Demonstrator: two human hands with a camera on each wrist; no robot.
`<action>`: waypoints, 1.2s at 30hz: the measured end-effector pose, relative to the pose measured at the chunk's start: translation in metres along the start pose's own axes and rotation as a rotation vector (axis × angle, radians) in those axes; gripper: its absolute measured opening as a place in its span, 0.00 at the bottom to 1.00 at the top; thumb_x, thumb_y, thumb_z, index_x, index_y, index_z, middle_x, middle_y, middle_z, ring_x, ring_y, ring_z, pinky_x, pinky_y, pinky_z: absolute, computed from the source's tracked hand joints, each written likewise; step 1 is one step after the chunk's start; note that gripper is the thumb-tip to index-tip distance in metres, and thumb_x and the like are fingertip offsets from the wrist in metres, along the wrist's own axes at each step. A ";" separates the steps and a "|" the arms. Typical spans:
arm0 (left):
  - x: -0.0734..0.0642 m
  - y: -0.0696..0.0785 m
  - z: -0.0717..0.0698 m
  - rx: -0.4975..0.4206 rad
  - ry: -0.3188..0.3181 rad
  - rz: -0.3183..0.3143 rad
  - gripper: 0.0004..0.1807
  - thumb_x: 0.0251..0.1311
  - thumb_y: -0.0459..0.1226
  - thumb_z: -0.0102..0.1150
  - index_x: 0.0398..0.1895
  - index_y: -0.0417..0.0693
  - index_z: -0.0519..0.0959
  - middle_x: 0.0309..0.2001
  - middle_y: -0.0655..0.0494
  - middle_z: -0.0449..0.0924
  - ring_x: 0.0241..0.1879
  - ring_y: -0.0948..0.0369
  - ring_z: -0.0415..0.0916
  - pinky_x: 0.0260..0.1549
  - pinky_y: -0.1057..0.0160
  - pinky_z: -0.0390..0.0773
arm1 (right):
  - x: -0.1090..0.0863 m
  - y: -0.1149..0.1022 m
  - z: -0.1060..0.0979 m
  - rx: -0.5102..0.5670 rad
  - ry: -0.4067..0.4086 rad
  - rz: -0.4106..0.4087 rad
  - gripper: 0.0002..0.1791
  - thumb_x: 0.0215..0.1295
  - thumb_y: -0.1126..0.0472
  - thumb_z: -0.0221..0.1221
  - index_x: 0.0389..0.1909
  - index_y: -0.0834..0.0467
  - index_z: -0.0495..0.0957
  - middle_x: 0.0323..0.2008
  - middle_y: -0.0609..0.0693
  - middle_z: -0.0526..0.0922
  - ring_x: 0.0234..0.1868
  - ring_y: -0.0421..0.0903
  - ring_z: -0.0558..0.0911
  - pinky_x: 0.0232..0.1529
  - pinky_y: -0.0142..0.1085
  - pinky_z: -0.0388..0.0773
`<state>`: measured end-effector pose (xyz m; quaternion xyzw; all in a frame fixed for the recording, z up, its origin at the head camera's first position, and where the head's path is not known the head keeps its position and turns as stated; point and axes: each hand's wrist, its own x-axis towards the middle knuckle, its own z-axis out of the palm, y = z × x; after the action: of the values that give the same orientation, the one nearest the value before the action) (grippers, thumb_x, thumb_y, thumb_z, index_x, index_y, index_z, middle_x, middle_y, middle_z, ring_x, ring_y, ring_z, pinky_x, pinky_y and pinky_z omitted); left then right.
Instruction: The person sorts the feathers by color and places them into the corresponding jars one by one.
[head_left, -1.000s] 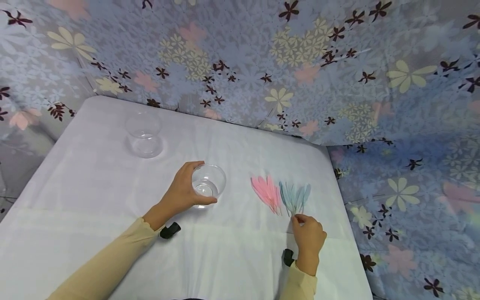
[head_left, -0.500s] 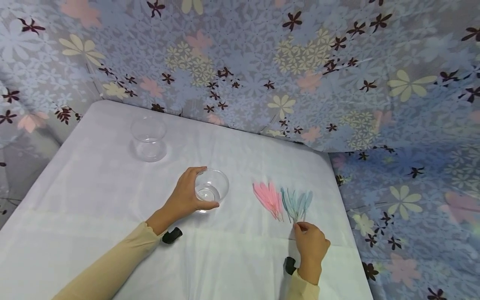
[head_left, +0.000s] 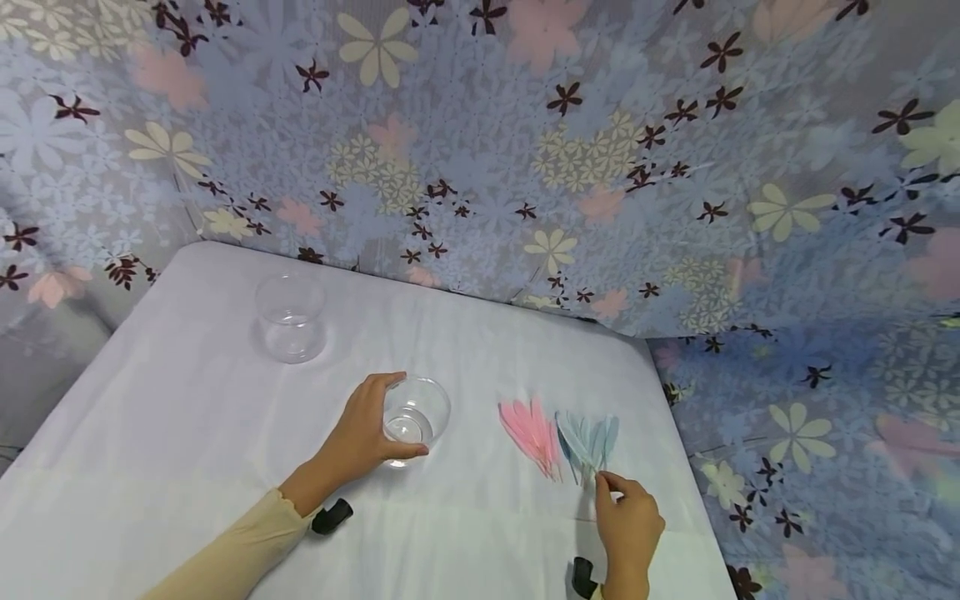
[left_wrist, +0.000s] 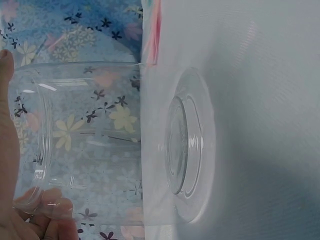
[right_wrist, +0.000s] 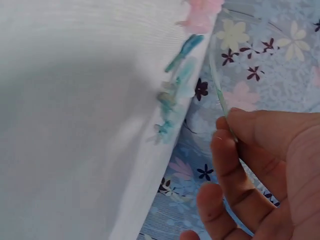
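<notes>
My left hand grips a clear jar round its rim, thumb on the near side and fingers on the far side. In the left wrist view, the clear jar stands over the white cloth. My right hand pinches the thin quill of a pale blue feather between thumb and forefinger, lifted off the cloth. Several blue feathers lie fanned just beyond that hand, partly behind the lifted one. Left of them lies a fan of pink feathers.
A second clear jar stands at the back left of the white-covered table. A flowered curtain hangs along the back and right sides. Each wrist carries a small black camera.
My right hand has raised one blue feather from the fan and moved slightly right. The left hand keeps its grip on the jar. The head view has tilted up, so everything sits lower.
</notes>
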<state>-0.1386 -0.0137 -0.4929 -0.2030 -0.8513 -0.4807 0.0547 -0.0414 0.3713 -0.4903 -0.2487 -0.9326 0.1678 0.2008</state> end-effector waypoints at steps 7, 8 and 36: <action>-0.004 -0.002 0.004 0.008 0.044 0.025 0.60 0.31 0.54 0.85 0.69 0.42 0.65 0.61 0.47 0.70 0.60 0.48 0.68 0.60 0.42 0.69 | 0.001 -0.001 -0.008 0.051 0.131 -0.022 0.08 0.65 0.58 0.65 0.37 0.58 0.90 0.33 0.54 0.88 0.33 0.54 0.78 0.37 0.54 0.65; -0.005 -0.001 0.004 0.002 0.046 0.020 0.60 0.30 0.55 0.85 0.69 0.42 0.65 0.61 0.47 0.70 0.60 0.48 0.69 0.60 0.43 0.69 | 0.001 -0.002 -0.010 0.056 0.145 -0.022 0.08 0.65 0.59 0.65 0.37 0.58 0.90 0.33 0.54 0.88 0.33 0.54 0.78 0.37 0.54 0.65; -0.005 -0.006 0.008 -0.042 0.013 -0.044 0.60 0.35 0.58 0.82 0.71 0.45 0.61 0.60 0.44 0.69 0.59 0.46 0.69 0.58 0.45 0.69 | 0.011 -0.050 -0.051 0.257 0.254 -0.219 0.05 0.63 0.63 0.68 0.33 0.62 0.88 0.30 0.55 0.83 0.38 0.43 0.68 0.53 0.59 0.41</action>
<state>-0.1353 -0.0116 -0.5035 -0.1823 -0.8450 -0.5008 0.0453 -0.0464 0.3465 -0.4224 -0.1371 -0.8922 0.2300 0.3637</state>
